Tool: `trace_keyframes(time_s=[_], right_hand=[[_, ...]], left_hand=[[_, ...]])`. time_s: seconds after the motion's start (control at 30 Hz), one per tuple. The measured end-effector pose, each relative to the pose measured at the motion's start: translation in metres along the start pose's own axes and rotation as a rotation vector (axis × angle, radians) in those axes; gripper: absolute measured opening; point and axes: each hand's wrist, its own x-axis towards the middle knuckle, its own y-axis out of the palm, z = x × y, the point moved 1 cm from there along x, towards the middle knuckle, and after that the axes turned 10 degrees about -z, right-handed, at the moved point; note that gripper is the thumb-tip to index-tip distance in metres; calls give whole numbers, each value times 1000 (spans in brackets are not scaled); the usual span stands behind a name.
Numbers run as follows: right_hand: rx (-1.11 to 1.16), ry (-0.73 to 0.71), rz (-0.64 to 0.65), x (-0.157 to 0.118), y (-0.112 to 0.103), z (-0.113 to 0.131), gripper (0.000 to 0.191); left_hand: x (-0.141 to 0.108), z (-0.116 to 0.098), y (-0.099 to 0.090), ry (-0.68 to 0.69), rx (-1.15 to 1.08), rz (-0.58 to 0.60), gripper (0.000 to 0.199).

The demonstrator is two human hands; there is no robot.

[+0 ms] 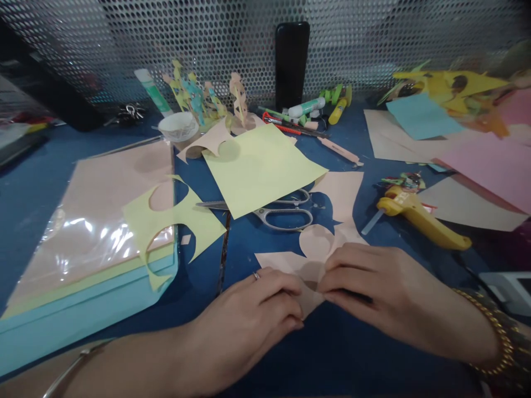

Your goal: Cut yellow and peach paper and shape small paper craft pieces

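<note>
Near the front centre, my left hand (257,315), with a ring on one finger, has its fingers curled on the left part of a cut piece of pale pink paper (290,262). My right hand (373,282) pinches the same paper from the right, fingertips pressed together. A round pink piece (316,241) lies just beyond my fingers. Silver scissors (286,217) rest behind the hands, partly under a yellow-green sheet (265,166). Another pink offcut (344,193) lies right of the scissors.
A yellow glue gun (423,216) lies at the right. Yellow-green offcut paper (174,215) overlaps a plastic packet of coloured paper (103,221) at the left. Behind are a white bowl (178,126), glue sticks, paper curls and an upright black phone (292,66). Coloured sheets (489,166) lie far right.
</note>
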Motion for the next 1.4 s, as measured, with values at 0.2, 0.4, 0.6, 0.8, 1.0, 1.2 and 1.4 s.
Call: trace_keyframes(time_s=[0.2,0.4,0.6,0.8,1.0,1.2,1.4], right_hand=[[-35,91,-137,-15,21,37,33],[-195,152,-347,-14,42,52,24],[-317,104,-352,-16,44,56,33],[-357,80,-310,-27,34,53,37],[-391,95,-341,-36,36,53,33],[-389,97,-384,-33,38,54,30],[-394,85,-365,-36,38,54,36]], left_hand=[[-6,6,-1,-18,-70,-12,14],[-9,11,-2,-118,-103,34,13],[-12,9,-6,-85,-89,15,17],[-8,6,-5,105,85,-84,20],[-8,5,-1,179,154,-81,20],[-8,5,-2,197,168,-81,19],[-7,4,-2,192,181,-76,18]])
